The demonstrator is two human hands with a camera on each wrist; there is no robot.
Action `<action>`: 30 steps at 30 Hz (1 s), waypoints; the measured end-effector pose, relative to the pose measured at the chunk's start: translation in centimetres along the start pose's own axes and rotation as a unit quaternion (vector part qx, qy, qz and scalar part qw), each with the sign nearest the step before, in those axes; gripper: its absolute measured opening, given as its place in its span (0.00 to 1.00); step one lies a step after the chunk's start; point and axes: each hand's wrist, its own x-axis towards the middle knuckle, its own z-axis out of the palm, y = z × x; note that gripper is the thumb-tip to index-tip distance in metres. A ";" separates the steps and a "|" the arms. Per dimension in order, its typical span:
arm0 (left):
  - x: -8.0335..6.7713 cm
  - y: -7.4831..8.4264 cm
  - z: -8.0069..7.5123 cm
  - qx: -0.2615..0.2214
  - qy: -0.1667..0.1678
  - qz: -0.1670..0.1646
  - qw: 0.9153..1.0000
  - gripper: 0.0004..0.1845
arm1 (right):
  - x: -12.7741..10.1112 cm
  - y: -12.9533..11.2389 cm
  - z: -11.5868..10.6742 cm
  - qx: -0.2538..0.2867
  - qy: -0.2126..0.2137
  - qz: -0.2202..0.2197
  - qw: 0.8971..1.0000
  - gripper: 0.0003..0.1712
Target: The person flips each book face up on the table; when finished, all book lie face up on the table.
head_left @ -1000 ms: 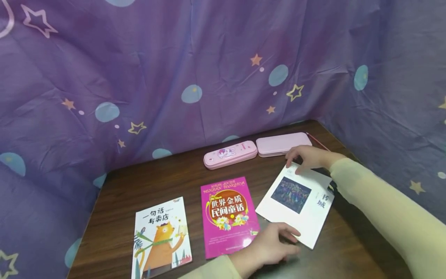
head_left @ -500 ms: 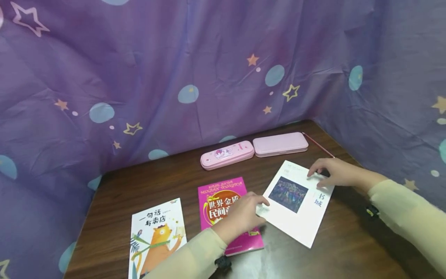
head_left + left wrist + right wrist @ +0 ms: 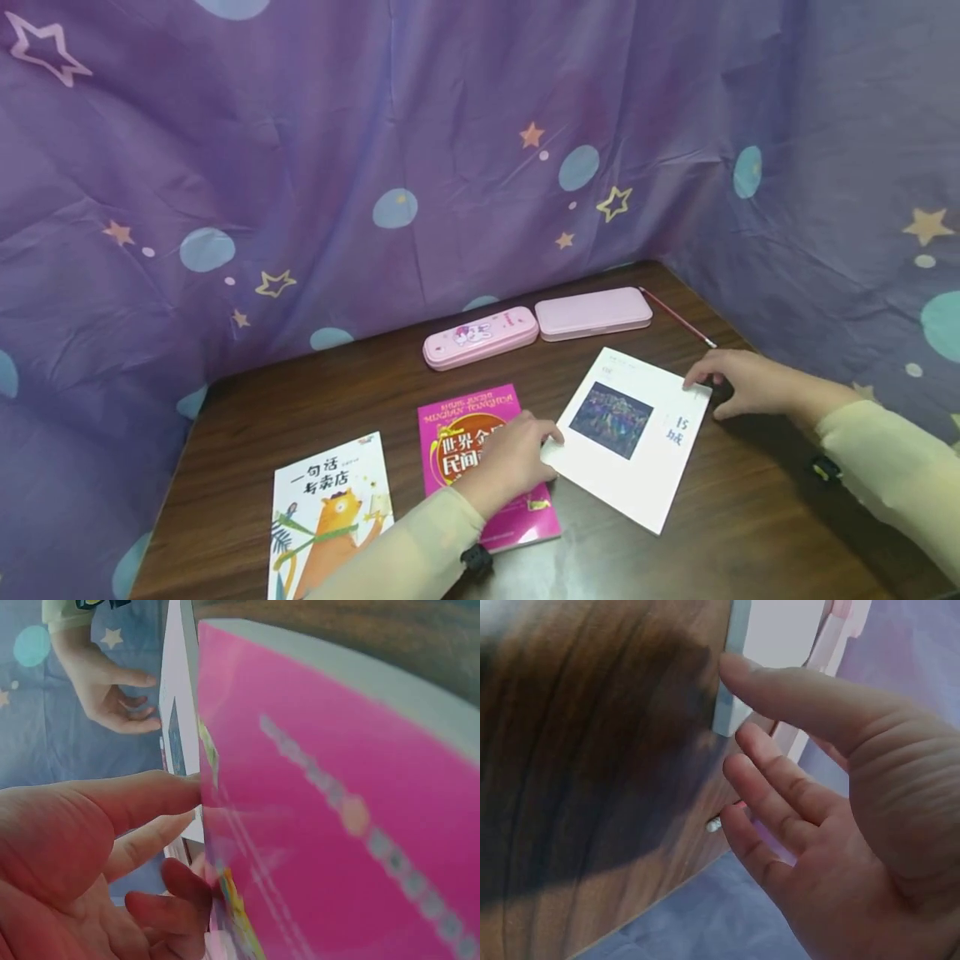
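A white book (image 3: 622,483) with a dark square picture lies tilted on the table at the right. Around its left corner, my left hand (image 3: 510,458) holds thumb and index finger apart, touching or nearly touching the edges. Beneath that hand is a magenta book (image 3: 465,404), partly hidden. By the white book's far right corner is my right hand (image 3: 757,387). In the right wrist view its thumb (image 3: 780,686) reaches the book's edge and the other fingers extend loosely. Farther left lies a white book with a bear (image 3: 337,508), partly covered by the left sleeve.
Along the back of the dark wooden table (image 3: 247,408) sit a pink rabbit pencil case (image 3: 480,337) and a plain pink case (image 3: 592,314). A red pencil (image 3: 678,318) lies beside them near the right edge. A purple curtain (image 3: 465,100) hangs behind.
My left hand has moved up from the white book's near edge to its left corner. The right hand has slid rightward along the top edge to the far corner. The books look unmoved.
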 end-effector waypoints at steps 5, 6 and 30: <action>0.0 -0.2 -0.1 0.006 -0.009 -0.022 1.000 0.21 | 0.3 0.3 0.6 0.005 0.009 0.017 1.000 0.25; 0.0 -0.2 -0.1 0.007 -0.010 -0.024 1.000 0.21 | 0.4 0.4 0.6 0.007 0.010 0.021 1.000 0.24; -3.2 3.5 2.0 -0.014 -0.015 0.017 1.000 0.21 | 6.0 1.7 0.5 0.055 -0.021 -0.015 0.998 0.25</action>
